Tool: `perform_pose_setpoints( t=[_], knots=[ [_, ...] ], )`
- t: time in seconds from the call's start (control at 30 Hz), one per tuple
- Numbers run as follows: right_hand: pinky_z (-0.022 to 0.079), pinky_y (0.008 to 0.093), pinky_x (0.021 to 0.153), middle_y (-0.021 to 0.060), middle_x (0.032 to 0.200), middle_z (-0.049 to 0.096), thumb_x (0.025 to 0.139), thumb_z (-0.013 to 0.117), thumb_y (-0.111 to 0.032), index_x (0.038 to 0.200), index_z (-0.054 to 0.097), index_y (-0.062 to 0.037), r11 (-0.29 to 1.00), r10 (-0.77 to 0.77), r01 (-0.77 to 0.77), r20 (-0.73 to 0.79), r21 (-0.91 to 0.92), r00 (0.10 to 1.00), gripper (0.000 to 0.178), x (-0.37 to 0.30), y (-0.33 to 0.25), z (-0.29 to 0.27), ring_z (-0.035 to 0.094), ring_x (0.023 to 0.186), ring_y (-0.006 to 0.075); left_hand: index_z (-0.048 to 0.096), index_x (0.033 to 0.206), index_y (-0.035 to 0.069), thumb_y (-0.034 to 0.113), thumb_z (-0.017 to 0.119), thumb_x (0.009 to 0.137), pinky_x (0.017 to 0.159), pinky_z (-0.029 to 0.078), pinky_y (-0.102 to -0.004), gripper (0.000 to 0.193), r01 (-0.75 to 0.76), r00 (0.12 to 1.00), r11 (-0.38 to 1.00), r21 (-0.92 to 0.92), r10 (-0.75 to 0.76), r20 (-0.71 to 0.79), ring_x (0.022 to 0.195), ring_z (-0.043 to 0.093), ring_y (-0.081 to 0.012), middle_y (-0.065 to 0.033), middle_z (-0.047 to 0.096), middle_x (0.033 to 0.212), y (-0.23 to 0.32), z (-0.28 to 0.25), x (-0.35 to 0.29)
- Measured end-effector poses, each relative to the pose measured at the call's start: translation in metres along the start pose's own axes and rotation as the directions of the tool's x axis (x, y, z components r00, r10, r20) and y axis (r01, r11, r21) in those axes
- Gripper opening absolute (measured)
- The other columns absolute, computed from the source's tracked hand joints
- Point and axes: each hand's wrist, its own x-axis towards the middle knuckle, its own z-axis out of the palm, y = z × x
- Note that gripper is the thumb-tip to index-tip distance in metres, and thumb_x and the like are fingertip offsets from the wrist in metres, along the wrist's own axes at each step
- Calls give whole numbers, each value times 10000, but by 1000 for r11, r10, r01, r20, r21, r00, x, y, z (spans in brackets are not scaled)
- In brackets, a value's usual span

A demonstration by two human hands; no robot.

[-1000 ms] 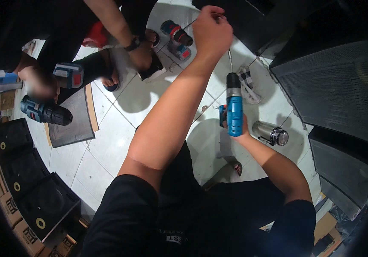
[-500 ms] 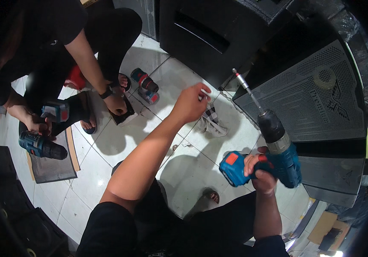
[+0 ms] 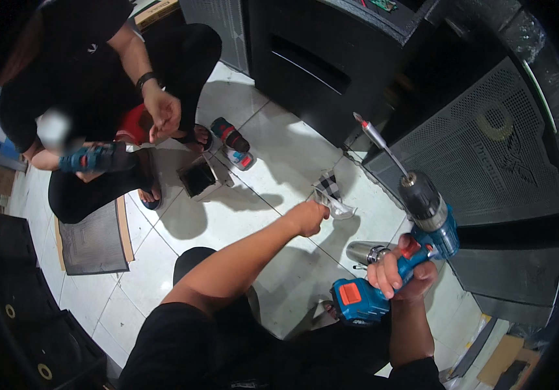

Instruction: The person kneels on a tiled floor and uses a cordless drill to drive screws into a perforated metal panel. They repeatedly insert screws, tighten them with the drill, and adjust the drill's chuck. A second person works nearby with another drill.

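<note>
My right hand (image 3: pixel 404 273) is wrapped round the handle of a blue cordless drill (image 3: pixel 428 218). Its chuck holds a long bit (image 3: pixel 378 140) with a red-and-silver sleeve, tilted up and away to the left. My left hand (image 3: pixel 309 219) reaches low over the tiles. Its fingers are closed at the edge of a small clear-and-dark plastic bag (image 3: pixel 333 196); the fingertips are partly hidden. Below the drill, a shiny silver cylinder (image 3: pixel 364 251) lies on the floor beside my right hand.
A co-worker at the left holds a drill (image 3: pixel 97 158). Before them are a small open box (image 3: pixel 200 179), another drill (image 3: pixel 233 138) and a mesh panel (image 3: pixel 92 240). Large black speaker cabinets (image 3: pixel 318 62) stand behind; a perforated grille (image 3: pixel 481 136) rises at the right. More black boxes (image 3: pixel 16 286) line the left.
My left hand has come down and nearer, to the plastic bag. The drill stays in my right hand. The co-worker's hand has lifted away from the open box, and their drill has risen.
</note>
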Motion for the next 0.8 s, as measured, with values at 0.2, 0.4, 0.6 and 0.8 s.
perform_pose_setpoints(
  t=[0.2,0.4,0.6,0.8],
  knots=[
    [397,390,701,105,701,599,841,620,-281,1375,502,-55,999,53,-53,81,-3,995,592,-4,-4,3,644,607,258,693,1092,18,66,634,862,889,593,-451,242,174,979,973,153,-187,75,1058,718,-362,-230,717,1118,-27,85,1],
    [402,385,642,98,651,581,828,637,-292,1410,515,-68,999,52,-52,105,-1,993,636,-3,-2,6,625,551,249,628,1191,-18,101,547,931,898,596,-461,297,378,924,924,57,-380,46,1041,708,-390,-270,651,1174,-53,175,-3],
    [407,385,589,105,614,581,822,666,-291,1408,533,-67,998,55,-51,131,-38,990,641,-2,-2,8,630,517,257,601,1279,13,195,482,1017,862,610,-487,341,592,791,779,-206,-611,-41,1038,724,-410,-286,595,1345,-73,226,1],
    [412,392,548,139,642,624,820,698,-277,1343,538,-7,985,84,-70,79,-159,993,610,-5,-7,12,653,522,283,683,1151,49,108,541,952,948,572,-465,252,554,792,799,-233,-592,-147,1117,671,-369,-230,641,1203,-94,228,-1]
  ],
)
